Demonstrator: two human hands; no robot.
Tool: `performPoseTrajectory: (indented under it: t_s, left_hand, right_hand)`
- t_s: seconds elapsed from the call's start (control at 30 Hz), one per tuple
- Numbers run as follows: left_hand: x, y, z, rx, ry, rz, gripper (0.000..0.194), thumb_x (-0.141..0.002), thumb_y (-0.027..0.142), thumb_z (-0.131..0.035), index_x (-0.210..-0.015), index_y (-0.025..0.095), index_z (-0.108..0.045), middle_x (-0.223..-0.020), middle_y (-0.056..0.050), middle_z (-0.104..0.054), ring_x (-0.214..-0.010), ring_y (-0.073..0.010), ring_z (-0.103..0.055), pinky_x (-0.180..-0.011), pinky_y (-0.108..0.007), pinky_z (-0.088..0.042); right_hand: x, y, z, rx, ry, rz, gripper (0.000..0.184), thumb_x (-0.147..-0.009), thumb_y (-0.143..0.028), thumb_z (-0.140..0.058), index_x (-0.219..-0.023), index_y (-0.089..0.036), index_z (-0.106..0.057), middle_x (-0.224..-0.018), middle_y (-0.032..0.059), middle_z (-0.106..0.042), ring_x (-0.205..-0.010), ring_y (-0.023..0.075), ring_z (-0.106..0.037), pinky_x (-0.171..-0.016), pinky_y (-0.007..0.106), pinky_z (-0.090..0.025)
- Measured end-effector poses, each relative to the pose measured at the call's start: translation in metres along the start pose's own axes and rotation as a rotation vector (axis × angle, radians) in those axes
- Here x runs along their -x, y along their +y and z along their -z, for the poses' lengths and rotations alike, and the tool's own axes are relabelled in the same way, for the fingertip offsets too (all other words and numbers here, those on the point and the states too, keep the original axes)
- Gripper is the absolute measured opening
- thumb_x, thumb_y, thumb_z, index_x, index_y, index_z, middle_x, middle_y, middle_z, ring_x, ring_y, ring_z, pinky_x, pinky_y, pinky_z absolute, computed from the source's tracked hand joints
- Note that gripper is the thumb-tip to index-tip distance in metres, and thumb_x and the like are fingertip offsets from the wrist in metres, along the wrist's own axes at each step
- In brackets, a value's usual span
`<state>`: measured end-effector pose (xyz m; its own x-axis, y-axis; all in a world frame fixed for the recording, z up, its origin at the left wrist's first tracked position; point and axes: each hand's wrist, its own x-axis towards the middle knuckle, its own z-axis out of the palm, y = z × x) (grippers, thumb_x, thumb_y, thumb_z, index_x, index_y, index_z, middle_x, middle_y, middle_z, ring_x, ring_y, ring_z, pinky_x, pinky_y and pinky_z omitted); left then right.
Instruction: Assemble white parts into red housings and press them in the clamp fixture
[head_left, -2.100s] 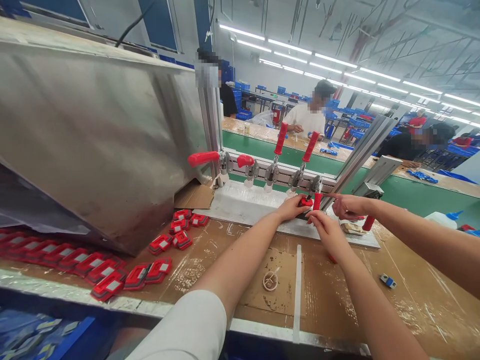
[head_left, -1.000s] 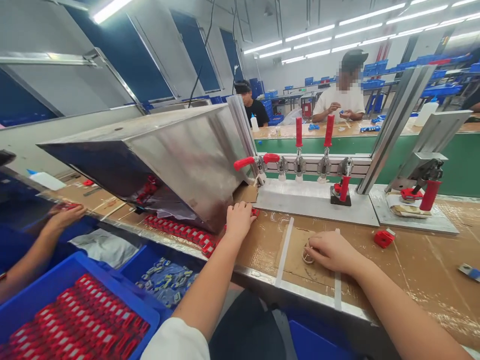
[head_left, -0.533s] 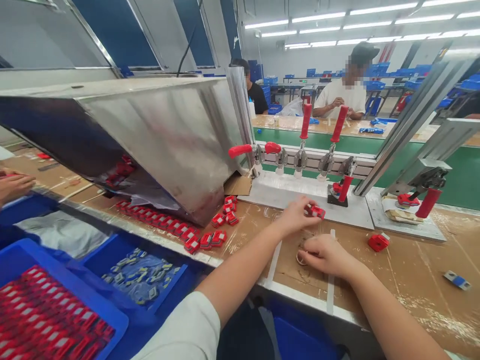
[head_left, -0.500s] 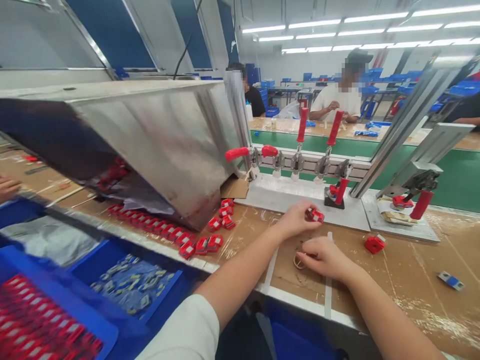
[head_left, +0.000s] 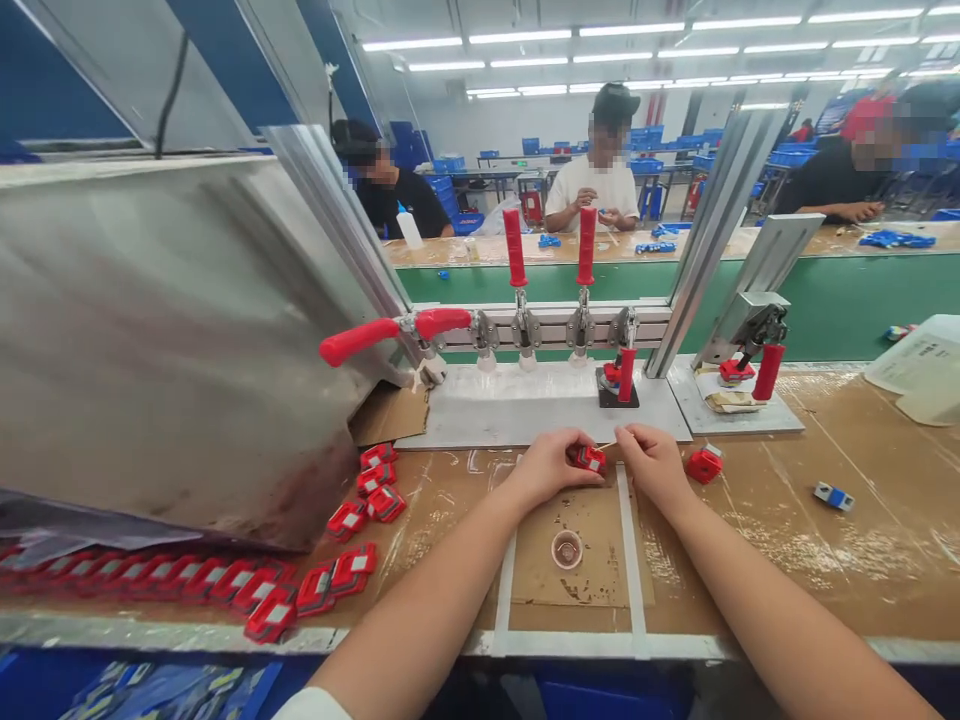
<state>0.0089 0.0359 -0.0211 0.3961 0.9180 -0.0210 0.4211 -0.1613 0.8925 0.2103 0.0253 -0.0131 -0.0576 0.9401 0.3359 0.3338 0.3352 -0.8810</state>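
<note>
My left hand (head_left: 551, 465) is closed round a small red plastic part (head_left: 589, 459) held just above the brown bench. My right hand (head_left: 652, 462) is pinched on a thin stick whose tip touches that part. Below my hands a small round cup (head_left: 567, 549) sits on a cardboard pad (head_left: 592, 585). Just behind them lies a grey metal plate (head_left: 517, 415) with a row of red-handled toggle clamps (head_left: 517, 255). The rightmost clamp presses a red part (head_left: 616, 375) on a black base.
A steel chute (head_left: 172, 340) fills the left, with several red parts (head_left: 330, 575) spilled at its mouth. A loose red part (head_left: 703, 465), a small blue piece (head_left: 834, 496) and a second clamp fixture (head_left: 742, 375) lie to the right. Other people work across a green conveyor (head_left: 825, 300).
My left hand picked a red part from the pile by the chute and carried it to the middle. My right hand left the cup and came up to the part.
</note>
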Motion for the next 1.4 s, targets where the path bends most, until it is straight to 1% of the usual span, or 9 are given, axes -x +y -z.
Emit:
performPoseTrajectory:
  t_s: [0.23, 0.47, 0.83, 1.0, 1.07, 1.17, 1.23, 1.33, 1.4]
  left_hand:
    - [0.002, 0.008, 0.000, -0.083, 0.014, 0.028, 0.049, -0.059, 0.044, -0.092, -0.095, 0.019, -0.071, -0.080, 0.002, -0.069, -0.071, -0.0157, -0.060, -0.066, -0.027, -0.046]
    - [0.002, 0.005, -0.002, -0.034, 0.026, 0.016, 0.047, -0.060, 0.040, -0.093, -0.094, 0.018, -0.071, -0.080, 0.001, -0.069, -0.070, -0.0148, -0.059, -0.066, -0.026, -0.046]
    - [0.003, 0.002, -0.004, -0.093, 0.070, 0.002, 0.046, -0.062, 0.039, -0.093, -0.098, 0.019, -0.072, -0.087, 0.000, -0.072, -0.075, -0.0160, -0.062, -0.067, -0.026, -0.048]
    - [0.004, 0.003, -0.005, -0.105, 0.089, -0.026, 0.043, -0.063, 0.037, -0.092, -0.096, 0.019, -0.071, -0.086, 0.001, -0.069, -0.074, -0.0151, -0.060, -0.066, -0.025, -0.047]
    - [0.004, 0.004, -0.005, -0.089, 0.083, -0.049, 0.038, -0.066, 0.035, -0.090, -0.095, 0.019, -0.070, -0.086, 0.000, -0.069, -0.076, -0.0153, -0.061, -0.068, -0.025, -0.047]
    - [0.004, 0.006, -0.005, -0.097, 0.062, -0.092, 0.028, -0.071, 0.027, -0.085, -0.094, 0.019, -0.070, -0.089, 0.000, -0.069, -0.080, -0.0158, -0.062, -0.071, -0.026, -0.047]
    - [0.003, 0.006, -0.005, -0.104, 0.056, -0.117, 0.028, -0.071, 0.025, -0.086, -0.094, 0.019, -0.070, -0.092, 0.000, -0.069, -0.082, -0.0161, -0.062, -0.074, -0.027, -0.047]
    - [0.003, 0.007, -0.003, -0.117, 0.062, -0.152, 0.033, -0.069, 0.028, -0.089, -0.095, 0.019, -0.071, -0.095, 0.000, -0.069, -0.086, -0.0169, -0.062, -0.078, -0.028, -0.047]
    - [0.003, 0.007, -0.003, -0.125, 0.060, -0.162, 0.033, -0.069, 0.027, -0.089, -0.095, 0.019, -0.071, -0.096, 0.000, -0.069, -0.087, -0.0170, -0.062, -0.079, -0.028, -0.047]
  right_hand:
    - [-0.002, 0.007, -0.006, 0.013, -0.044, 0.034, 0.048, -0.092, -0.048, -0.051, -0.057, -0.022, -0.030, -0.057, -0.0047, -0.026, -0.056, 0.0117, -0.029, -0.054, 0.028, -0.023]
    - [-0.002, 0.009, -0.007, 0.016, -0.063, 0.056, 0.048, -0.093, -0.046, -0.048, -0.057, -0.023, -0.029, -0.056, -0.0051, -0.026, -0.054, 0.0116, -0.030, -0.054, 0.028, -0.024]
    - [0.002, 0.008, 0.001, 0.342, 0.049, 0.237, 0.041, -0.090, -0.030, -0.050, -0.058, -0.022, -0.026, -0.053, -0.0054, -0.028, -0.052, 0.0110, -0.027, -0.054, 0.029, -0.020]
    - [0.006, -0.005, 0.005, 0.180, -0.008, 0.236, 0.044, -0.093, -0.029, -0.049, -0.058, -0.022, -0.025, -0.053, -0.0058, -0.025, -0.050, 0.0102, -0.026, -0.051, 0.028, -0.020]
    - [0.013, -0.016, 0.004, 0.070, -0.081, 0.266, 0.044, -0.095, -0.029, -0.048, -0.058, -0.022, -0.026, -0.055, -0.0055, -0.026, -0.051, 0.0102, -0.027, -0.051, 0.028, -0.021]
    - [0.025, -0.029, -0.003, -0.028, -0.402, 0.394, 0.043, -0.096, -0.025, -0.049, -0.059, -0.022, -0.027, -0.055, -0.0056, -0.028, -0.052, 0.0101, -0.027, -0.053, 0.028, -0.023]
    - [0.032, -0.034, -0.010, 0.006, -0.593, 0.460, 0.042, -0.094, -0.021, -0.051, -0.059, -0.021, -0.027, -0.055, -0.0061, -0.030, -0.052, 0.0097, -0.028, -0.054, 0.028, -0.023]
    - [0.039, -0.035, -0.019, 0.117, -0.733, 0.467, 0.039, -0.089, -0.016, -0.054, -0.059, -0.020, -0.030, -0.056, -0.0062, -0.033, -0.053, 0.0093, -0.030, -0.056, 0.028, -0.022]
    - [0.039, -0.033, -0.019, 0.125, -0.765, 0.446, 0.039, -0.089, -0.017, -0.054, -0.059, -0.020, -0.030, -0.056, -0.0062, -0.033, -0.052, 0.0091, -0.029, -0.055, 0.029, -0.022]
